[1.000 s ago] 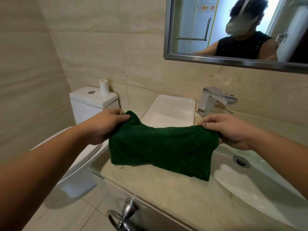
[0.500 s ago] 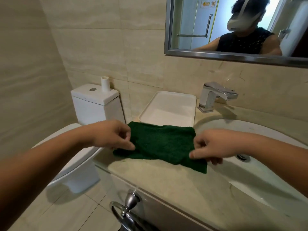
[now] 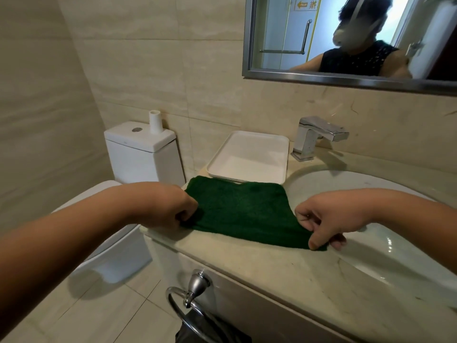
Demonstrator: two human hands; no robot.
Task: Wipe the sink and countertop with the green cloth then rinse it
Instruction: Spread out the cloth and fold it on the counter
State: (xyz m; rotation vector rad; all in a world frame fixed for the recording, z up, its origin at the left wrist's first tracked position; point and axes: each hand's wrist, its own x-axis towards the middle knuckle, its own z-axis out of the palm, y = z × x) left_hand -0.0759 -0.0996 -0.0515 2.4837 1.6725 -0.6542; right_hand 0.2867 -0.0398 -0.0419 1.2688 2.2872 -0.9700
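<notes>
Green cloth point(image 3: 237, 211) lies spread on the desk point(image 3: 247, 263), just before the tray point(image 3: 247, 157) and beside the sink point(image 3: 371, 243). My left grip point(image 3: 170, 206) and right grip point(image 3: 326, 219) each pinch a near corner. Wiping from pinches alone, I judge it could bunch up or shove the tray.

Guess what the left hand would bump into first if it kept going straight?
The left hand pinches the green cloth, so that comes first; beyond it, probably the sink, though depth is unclear.
</notes>
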